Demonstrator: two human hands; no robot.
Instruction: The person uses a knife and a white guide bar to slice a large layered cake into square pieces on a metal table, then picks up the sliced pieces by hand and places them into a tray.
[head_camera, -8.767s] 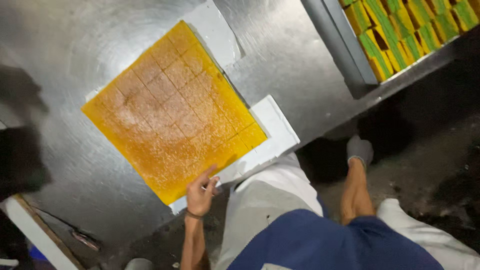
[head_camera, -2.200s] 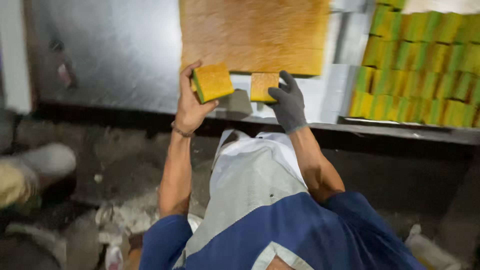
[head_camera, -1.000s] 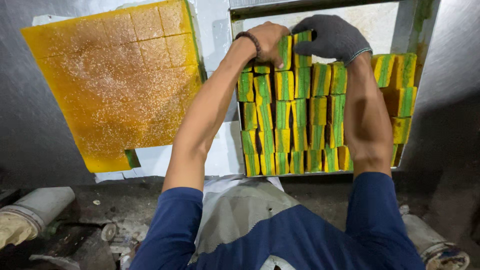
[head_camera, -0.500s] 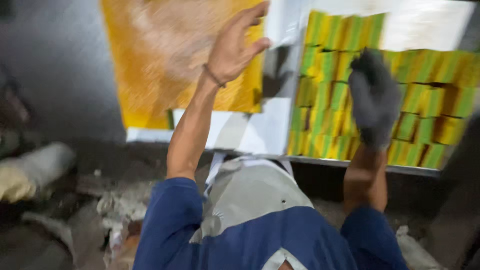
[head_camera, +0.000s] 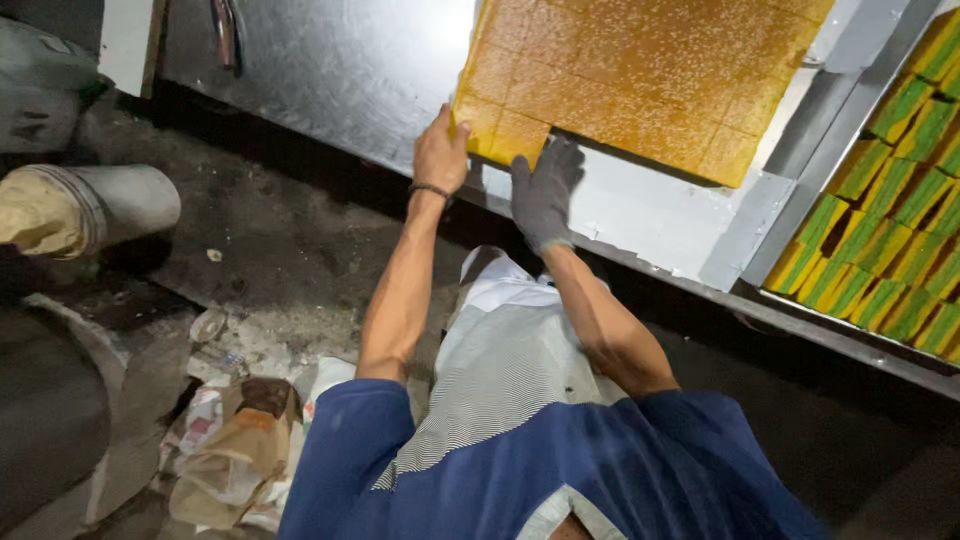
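We've got the left hand (head_camera: 440, 152) curled on the near corner of the cake slab (head_camera: 640, 75), thumb on top. Gloved right hand (head_camera: 545, 190) lies flat w/ fingers spread, tips touching the corner piece (head_camera: 518, 140). Slab sits on a white board (head_camera: 650, 205) at the desk (head_camera: 340, 70) edge.

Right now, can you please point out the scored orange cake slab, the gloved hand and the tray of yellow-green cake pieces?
scored orange cake slab (head_camera: 640, 70), head view, middle of its top surface.
gloved right hand (head_camera: 545, 195), head view, back of the hand.
tray of yellow-green cake pieces (head_camera: 815, 110), head view, its metal rim.
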